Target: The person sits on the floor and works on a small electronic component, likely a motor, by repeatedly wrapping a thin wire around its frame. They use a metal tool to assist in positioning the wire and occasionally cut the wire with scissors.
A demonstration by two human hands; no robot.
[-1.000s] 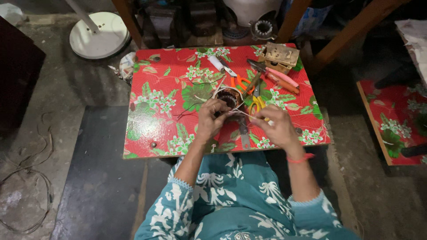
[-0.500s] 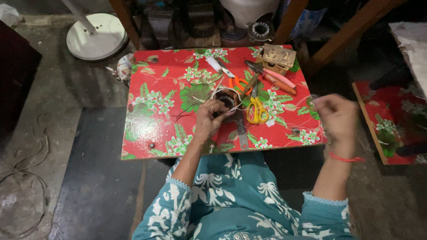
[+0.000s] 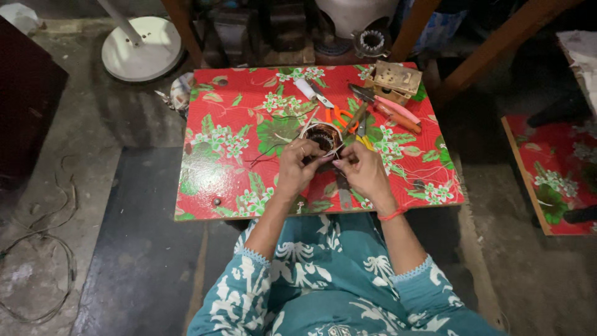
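Both hands meet at the round wound coil [image 3: 323, 135] on the table [image 3: 217, 180]: left hand [image 3: 297, 167] fingers grip its near rim, right hand [image 3: 364, 171] fingers pinch a thin wire [image 3: 336, 151] just beside it. Coil lies directly ahead of the fingertips, nearer the left.

Both forearms reaching forward, left hand [image 3: 297, 167] and right hand [image 3: 364, 171] close together, fingers curled, fingertips nearly meeting

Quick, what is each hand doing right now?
Left hand: closed, pinching thin wire at the round coil.
Right hand: closed, pinching the same wire.
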